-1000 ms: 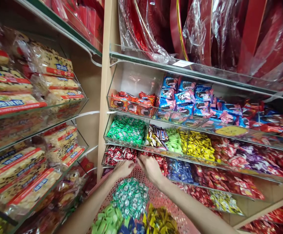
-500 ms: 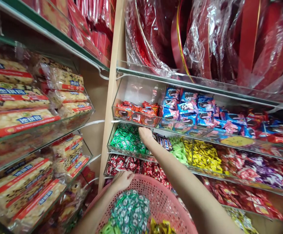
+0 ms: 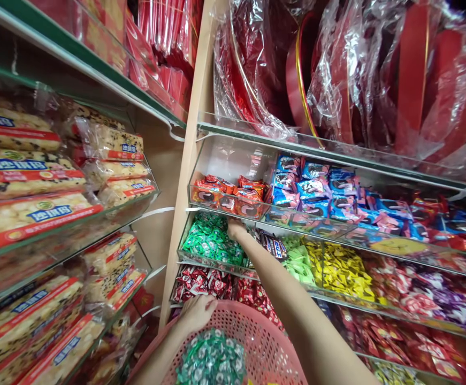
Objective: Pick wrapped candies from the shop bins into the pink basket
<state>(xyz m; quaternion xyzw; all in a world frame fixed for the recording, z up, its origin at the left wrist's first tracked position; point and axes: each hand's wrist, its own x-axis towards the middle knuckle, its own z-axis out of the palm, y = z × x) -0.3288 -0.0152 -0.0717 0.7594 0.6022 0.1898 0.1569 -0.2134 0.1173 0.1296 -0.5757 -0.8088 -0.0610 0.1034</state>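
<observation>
My left hand (image 3: pixel 200 310) is closed on the far rim of a pink perforated basket (image 3: pixel 268 326). Inside the basket lies a heap of green-wrapped candies (image 3: pixel 212 358), with a little yellow showing at the bottom edge. My right hand (image 3: pixel 236 229) reaches into a clear shelf bin at the right side of its green candies (image 3: pixel 211 238); its fingers are hidden among the wrappers and under the shelf above. Just right of that wrist are dark-wrapped chocolate bars (image 3: pixel 272 243), then light green candies (image 3: pixel 299 259).
Yellow candies (image 3: pixel 341 270) and purple ones (image 3: pixel 437 289) fill bins farther right. Blue snack packets (image 3: pixel 313 182) sit on the glass shelf (image 3: pixel 337 141) tier above. Packaged cereal bars (image 3: pixel 36 166) crowd the left shelves. A wooden post (image 3: pixel 184 187) stands between. Red candies (image 3: pixel 204 280) lie below.
The view has shifted so the shelves sit lower in the picture. My right hand stays at the green candy bin, and my left hand keeps hold of the basket rim.
</observation>
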